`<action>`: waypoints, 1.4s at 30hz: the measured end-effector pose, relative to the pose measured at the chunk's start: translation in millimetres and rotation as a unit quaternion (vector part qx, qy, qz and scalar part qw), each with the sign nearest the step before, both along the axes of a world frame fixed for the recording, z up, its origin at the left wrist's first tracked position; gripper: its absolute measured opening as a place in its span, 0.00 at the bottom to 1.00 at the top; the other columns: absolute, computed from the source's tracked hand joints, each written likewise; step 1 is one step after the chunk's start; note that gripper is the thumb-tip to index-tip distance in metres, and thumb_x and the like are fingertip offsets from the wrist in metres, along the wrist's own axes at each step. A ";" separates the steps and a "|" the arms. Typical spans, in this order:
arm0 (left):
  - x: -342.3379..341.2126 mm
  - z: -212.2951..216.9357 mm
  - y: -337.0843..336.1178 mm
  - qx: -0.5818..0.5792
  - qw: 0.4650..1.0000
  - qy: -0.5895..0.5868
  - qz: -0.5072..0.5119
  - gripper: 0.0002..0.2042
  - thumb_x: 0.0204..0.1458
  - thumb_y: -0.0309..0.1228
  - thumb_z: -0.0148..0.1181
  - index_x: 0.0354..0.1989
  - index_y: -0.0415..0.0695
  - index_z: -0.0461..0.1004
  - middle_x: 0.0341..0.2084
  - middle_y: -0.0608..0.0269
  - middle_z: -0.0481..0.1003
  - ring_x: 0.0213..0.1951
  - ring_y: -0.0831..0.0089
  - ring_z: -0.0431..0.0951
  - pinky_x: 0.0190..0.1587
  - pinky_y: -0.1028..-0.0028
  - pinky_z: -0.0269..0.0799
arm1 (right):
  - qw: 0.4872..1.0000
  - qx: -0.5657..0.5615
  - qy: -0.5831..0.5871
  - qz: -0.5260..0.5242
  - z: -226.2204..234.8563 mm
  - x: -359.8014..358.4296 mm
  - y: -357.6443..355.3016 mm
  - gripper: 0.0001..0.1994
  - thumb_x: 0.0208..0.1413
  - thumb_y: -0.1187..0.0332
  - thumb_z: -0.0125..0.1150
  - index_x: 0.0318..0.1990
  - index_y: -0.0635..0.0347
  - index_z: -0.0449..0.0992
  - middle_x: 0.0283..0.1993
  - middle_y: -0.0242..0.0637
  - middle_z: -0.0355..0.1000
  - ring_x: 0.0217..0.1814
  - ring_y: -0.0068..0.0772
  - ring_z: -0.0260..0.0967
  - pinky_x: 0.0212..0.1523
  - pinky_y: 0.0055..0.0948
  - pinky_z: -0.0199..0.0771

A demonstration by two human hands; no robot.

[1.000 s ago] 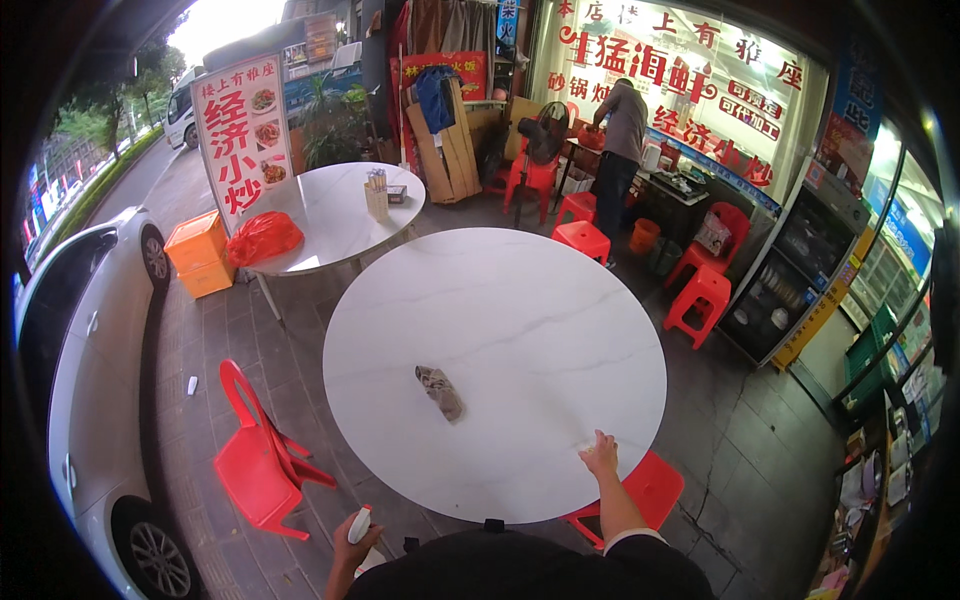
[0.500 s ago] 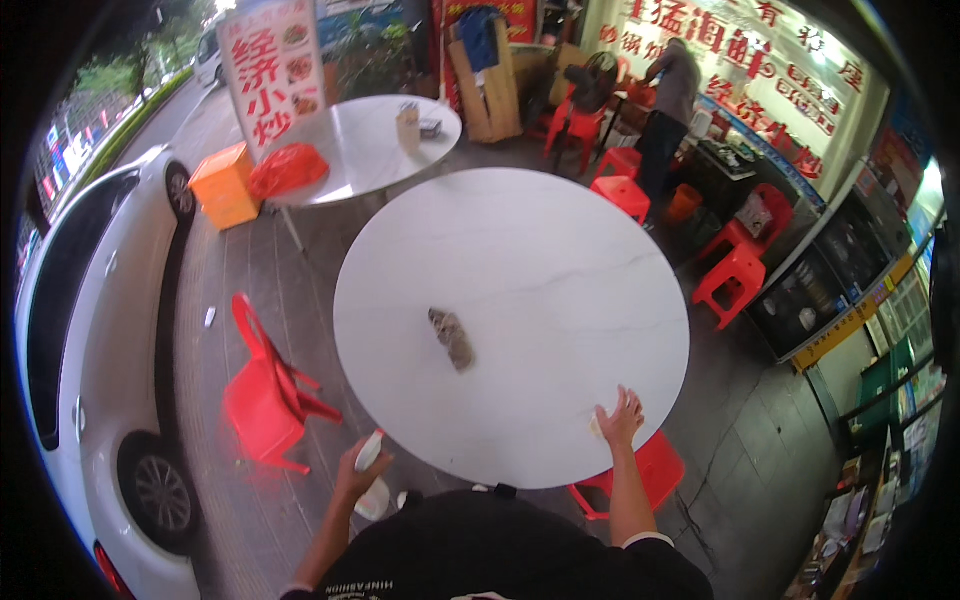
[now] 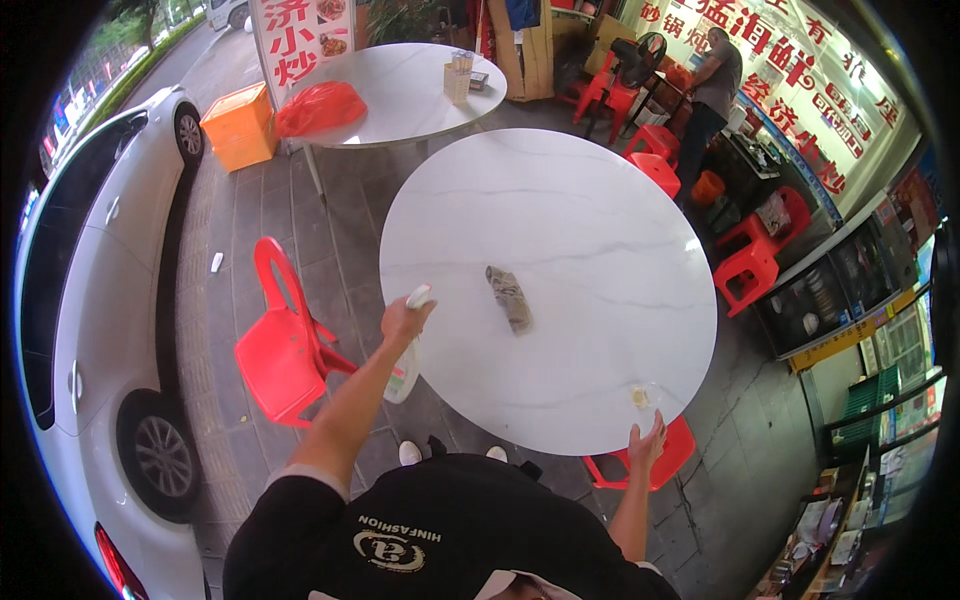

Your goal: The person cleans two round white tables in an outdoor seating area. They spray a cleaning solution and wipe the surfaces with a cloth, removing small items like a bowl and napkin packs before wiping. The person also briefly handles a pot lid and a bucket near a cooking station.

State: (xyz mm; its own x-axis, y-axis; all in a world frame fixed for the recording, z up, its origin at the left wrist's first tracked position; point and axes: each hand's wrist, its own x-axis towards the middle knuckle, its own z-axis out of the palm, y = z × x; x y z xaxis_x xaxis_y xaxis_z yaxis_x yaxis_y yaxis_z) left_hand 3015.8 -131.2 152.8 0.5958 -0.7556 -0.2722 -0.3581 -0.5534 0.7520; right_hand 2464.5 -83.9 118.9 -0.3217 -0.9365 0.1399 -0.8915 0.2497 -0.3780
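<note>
My left hand (image 3: 403, 322) grips a white spray bottle (image 3: 406, 362) by its trigger head, held at the near left edge of a round white marble table (image 3: 560, 230). The bottle's body hangs below my hand, beside the table rim. A crumpled grey cloth (image 3: 509, 297) lies near the table's middle, to the right of the bottle. My right hand (image 3: 647, 443) rests with fingers spread on the near right rim of the table, next to a small yellowish stain (image 3: 640, 397).
A red plastic chair (image 3: 285, 345) stands left of the table and a red stool (image 3: 650, 465) sits under its near right edge. A white car (image 3: 90, 310) is parked at the left. A second round table (image 3: 400, 90), more red stools (image 3: 745, 270) and a person at a counter (image 3: 712, 95) lie beyond.
My left hand has risen from below the table edge and brought the spray bottle up to the rim. My right hand stays on the near right edge. The view has moved closer.
</note>
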 end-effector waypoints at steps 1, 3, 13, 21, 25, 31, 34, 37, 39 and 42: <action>11.1 -2.4 -10.2 0.017 1.000 -0.006 -0.009 0.20 0.42 0.52 0.64 0.26 0.46 0.78 0.17 0.63 0.76 0.23 0.67 0.78 0.30 0.65 0.71 | 1.000 -0.011 0.002 0.011 -3.5 -0.4 11.8 0.33 0.47 0.65 0.61 0.63 0.52 0.58 0.60 0.43 0.61 0.62 0.47 0.58 0.55 0.50 0.63; 32.1 -0.4 -25.8 0.047 0.998 -0.023 -0.025 0.20 0.41 0.53 0.64 0.28 0.46 0.78 0.19 0.62 0.77 0.25 0.65 0.79 0.32 0.64 0.72 | 0.999 -0.035 0.001 0.036 -11.3 -0.3 29.9 0.32 0.47 0.67 0.61 0.62 0.55 0.59 0.59 0.44 0.62 0.60 0.47 0.60 0.55 0.45 0.65; 87.7 6.2 -68.6 0.029 0.999 -0.015 -0.042 0.20 0.41 0.48 0.62 0.32 0.43 0.79 0.29 0.56 0.79 0.35 0.57 0.80 0.36 0.62 0.73 | 0.997 -0.042 -0.059 0.021 -10.2 48.0 109.4 0.25 0.47 0.73 0.59 0.56 0.62 0.65 0.52 0.47 0.65 0.43 0.41 0.70 0.46 0.36 0.71; 100.9 12.2 -127.4 0.014 0.990 -0.090 -0.110 0.17 0.41 0.45 0.60 0.32 0.43 0.78 0.30 0.53 0.79 0.35 0.58 0.79 0.37 0.62 0.73 | 0.995 0.008 -0.099 0.024 1.9 82.4 84.6 0.22 0.48 0.73 0.57 0.53 0.61 0.68 0.50 0.45 0.65 0.41 0.39 0.70 0.44 0.35 0.71; 78.9 46.3 -149.5 0.044 0.986 -0.085 -0.134 0.17 0.42 0.44 0.60 0.32 0.43 0.78 0.30 0.54 0.78 0.36 0.58 0.79 0.38 0.62 0.73 | 0.989 0.014 -0.140 0.053 -18.1 93.6 43.5 0.20 0.49 0.72 0.56 0.52 0.61 0.69 0.50 0.45 0.65 0.41 0.38 0.70 0.44 0.34 0.72; 75.7 54.3 -195.5 0.026 0.981 -0.136 -0.136 0.17 0.44 0.44 0.60 0.33 0.43 0.78 0.32 0.55 0.78 0.38 0.57 0.78 0.39 0.62 0.73 | 0.978 0.003 -0.148 0.147 -37.3 156.1 -41.7 0.18 0.49 0.73 0.57 0.50 0.61 0.70 0.51 0.45 0.66 0.46 0.41 0.69 0.46 0.35 0.72; 83.1 47.5 -218.8 0.019 0.980 -0.165 -0.106 0.17 0.44 0.45 0.60 0.34 0.43 0.78 0.34 0.54 0.78 0.39 0.56 0.78 0.40 0.61 0.73 | 0.970 -0.030 -0.129 0.205 -38.5 189.4 -77.4 0.18 0.48 0.73 0.58 0.50 0.60 0.71 0.51 0.45 0.66 0.51 0.43 0.67 0.50 0.37 0.70; 112.4 47.6 -244.3 0.027 0.987 -0.153 -0.040 0.18 0.43 0.46 0.60 0.36 0.44 0.79 0.38 0.53 0.78 0.42 0.56 0.78 0.42 0.60 0.73 | 0.961 -0.046 -0.089 0.257 -33.6 227.7 -109.4 0.18 0.47 0.74 0.59 0.49 0.59 0.71 0.51 0.43 0.67 0.55 0.43 0.65 0.55 0.37 0.66; 123.2 53.5 -248.5 0.035 0.983 -0.178 -0.035 0.18 0.43 0.45 0.60 0.36 0.44 0.79 0.37 0.52 0.78 0.42 0.55 0.78 0.42 0.61 0.74 | 0.957 -0.035 -0.109 0.268 -33.1 249.3 -124.7 0.19 0.46 0.73 0.59 0.49 0.58 0.71 0.51 0.43 0.68 0.56 0.44 0.63 0.57 0.39 0.64; 140.6 56.7 -246.2 0.047 0.985 -0.162 -0.032 0.18 0.43 0.45 0.59 0.36 0.44 0.79 0.35 0.53 0.79 0.40 0.55 0.79 0.43 0.62 0.74 | 0.956 -0.025 -0.078 0.280 -29.2 278.8 -140.3 0.18 0.46 0.74 0.59 0.48 0.58 0.71 0.51 0.42 0.68 0.55 0.45 0.63 0.56 0.40 0.64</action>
State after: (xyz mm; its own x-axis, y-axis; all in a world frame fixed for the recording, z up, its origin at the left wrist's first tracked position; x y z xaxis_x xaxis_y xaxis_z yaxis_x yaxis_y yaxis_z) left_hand 3156.5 -377.4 209.5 0.6148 -0.7749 -0.1469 -0.6069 -0.5838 0.5393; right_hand 2743.3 -224.2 89.8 0.2087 -0.9612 0.1805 -0.8117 -0.2732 -0.5163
